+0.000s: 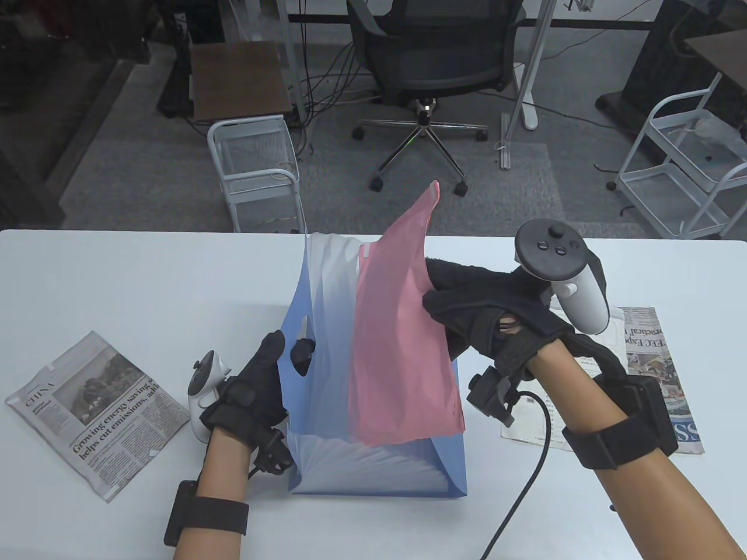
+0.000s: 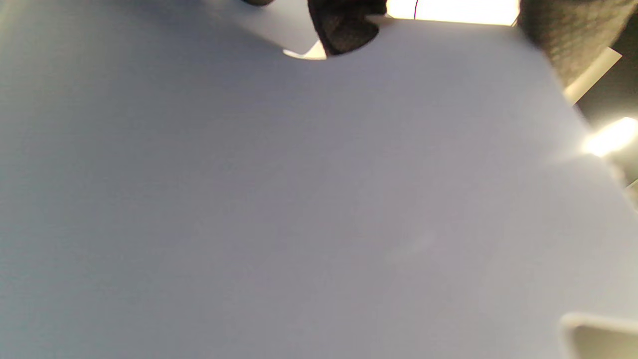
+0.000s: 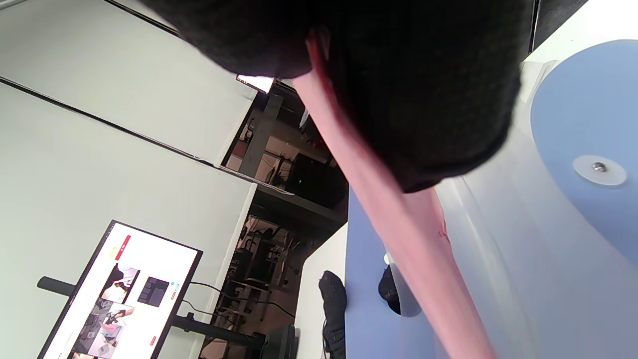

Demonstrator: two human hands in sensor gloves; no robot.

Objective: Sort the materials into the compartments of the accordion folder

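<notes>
White table (image 1: 146, 280) holds a blue accordion folder (image 1: 327, 361) standing open in the middle. At 9 o'clock from it lies a newspaper (image 1: 96, 411), and another newspaper (image 1: 659, 361) lies at 3 o'clock. The left hand (image 1: 257, 379) grips the folder's front wall, with a finger poking through its handle hole. The right hand (image 1: 490, 309) is closed on a pink sheet (image 1: 397, 326), whose bottom sits in the folder.

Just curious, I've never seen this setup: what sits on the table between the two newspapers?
In the table view, the blue accordion folder stands between the left newspaper and right newspaper.
</notes>
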